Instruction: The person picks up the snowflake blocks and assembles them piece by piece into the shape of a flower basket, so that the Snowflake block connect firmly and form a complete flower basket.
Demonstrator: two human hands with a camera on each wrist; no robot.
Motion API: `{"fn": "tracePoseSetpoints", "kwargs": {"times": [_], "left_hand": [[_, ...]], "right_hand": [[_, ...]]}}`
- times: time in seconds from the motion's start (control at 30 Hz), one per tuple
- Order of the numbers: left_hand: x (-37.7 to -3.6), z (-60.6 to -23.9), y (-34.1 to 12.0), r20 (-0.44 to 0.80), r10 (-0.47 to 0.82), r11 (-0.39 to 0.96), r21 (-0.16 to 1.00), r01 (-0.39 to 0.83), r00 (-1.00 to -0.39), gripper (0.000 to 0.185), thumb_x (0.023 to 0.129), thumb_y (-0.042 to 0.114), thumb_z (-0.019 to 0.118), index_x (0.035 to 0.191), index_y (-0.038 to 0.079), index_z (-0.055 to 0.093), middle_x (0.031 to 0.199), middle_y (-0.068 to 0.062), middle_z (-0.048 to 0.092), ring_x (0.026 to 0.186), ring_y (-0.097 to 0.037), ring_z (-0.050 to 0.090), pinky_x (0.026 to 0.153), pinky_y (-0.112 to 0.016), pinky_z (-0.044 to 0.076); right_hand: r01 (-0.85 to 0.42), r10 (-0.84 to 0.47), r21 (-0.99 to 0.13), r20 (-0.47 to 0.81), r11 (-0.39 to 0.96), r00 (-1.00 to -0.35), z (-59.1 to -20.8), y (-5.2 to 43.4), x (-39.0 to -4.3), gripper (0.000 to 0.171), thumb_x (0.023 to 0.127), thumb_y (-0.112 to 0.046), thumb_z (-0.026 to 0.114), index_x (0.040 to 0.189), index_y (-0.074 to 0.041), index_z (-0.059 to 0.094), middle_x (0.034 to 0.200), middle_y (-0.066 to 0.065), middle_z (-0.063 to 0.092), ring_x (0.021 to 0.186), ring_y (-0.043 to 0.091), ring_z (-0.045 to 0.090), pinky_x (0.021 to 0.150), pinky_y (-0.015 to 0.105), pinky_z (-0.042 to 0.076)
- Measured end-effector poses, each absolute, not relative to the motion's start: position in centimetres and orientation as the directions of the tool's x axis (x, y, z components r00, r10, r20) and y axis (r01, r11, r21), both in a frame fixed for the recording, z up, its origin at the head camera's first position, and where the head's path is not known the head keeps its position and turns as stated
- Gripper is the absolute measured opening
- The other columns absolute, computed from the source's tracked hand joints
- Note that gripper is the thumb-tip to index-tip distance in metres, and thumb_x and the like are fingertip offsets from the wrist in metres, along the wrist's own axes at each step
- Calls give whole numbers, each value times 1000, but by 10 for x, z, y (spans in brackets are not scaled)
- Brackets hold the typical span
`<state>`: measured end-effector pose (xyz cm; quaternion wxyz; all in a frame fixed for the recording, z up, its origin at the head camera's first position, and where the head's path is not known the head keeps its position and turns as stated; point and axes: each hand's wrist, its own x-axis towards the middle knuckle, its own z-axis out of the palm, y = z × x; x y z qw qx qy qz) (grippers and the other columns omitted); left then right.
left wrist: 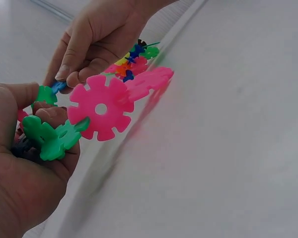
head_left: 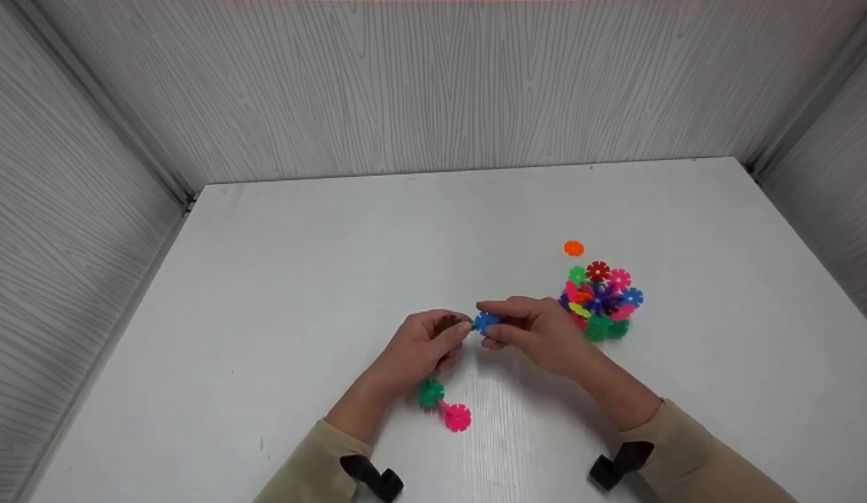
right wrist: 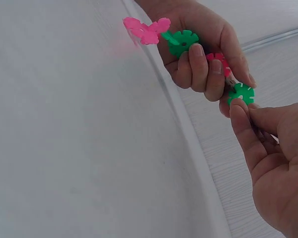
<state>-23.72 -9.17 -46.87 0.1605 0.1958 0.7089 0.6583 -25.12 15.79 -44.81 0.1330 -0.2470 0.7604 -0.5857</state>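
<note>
My left hand [head_left: 425,347] grips a chain of notched plastic discs, curled round its middle. From under that hand hang green discs [head_left: 430,392] and pink discs [head_left: 457,418]; in the left wrist view one pink disc [left wrist: 100,108] faces the camera, slotted to another. A green disc [right wrist: 241,93] stands out at the chain's upper end, between the two hands. My right hand [head_left: 545,334] pinches a blue disc [head_left: 486,322] between thumb and fingers, right at that green disc's edge. Part of the chain is hidden inside the left palm.
A pile of mixed-colour discs [head_left: 601,300] lies just beyond the right hand. One orange disc [head_left: 573,248] lies apart behind it. The white table [head_left: 300,279] is bounded by grey wood-grain panels [head_left: 433,84] at the back and sides.
</note>
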Motion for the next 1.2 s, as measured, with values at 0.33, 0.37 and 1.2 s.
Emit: {"fn": "tracePoseSetpoints", "kwargs": {"times": [0.33, 0.37, 1.2], "left_hand": [[-237, -466, -92, 70, 516, 63, 991, 119, -854, 27, 110, 31, 62, 122, 9, 70, 76, -4, 53, 64, -21, 48, 57, -26, 44], [-238, -467, -92, 70, 511, 64, 991, 119, -856, 27, 109, 31, 62, 122, 9, 70, 76, -5, 53, 64, -21, 48, 57, -26, 44], [-245, -484, -97, -69, 314, 48, 997, -57, -947, 40, 106, 37, 66, 119, -1, 68, 73, -6, 58, 62, -17, 54, 61, -24, 51]], "right_hand": [[-200, -531, -965, 82, 168, -843, -449, 156, -252, 42, 101, -5, 71, 143, -1, 65, 115, 15, 74, 98, 27, 79, 91, 33, 61], [-198, -530, -965, 78, 172, -844, -450, 156, -253, 42, 101, -6, 71, 143, -1, 65, 116, 14, 75, 99, 27, 79, 91, 33, 61], [-146, -295, -810, -35, 567, -955, -393, 298, -380, 44, 103, -30, 73, 142, -11, 67, 131, 8, 71, 115, 14, 68, 98, 22, 54]]}}
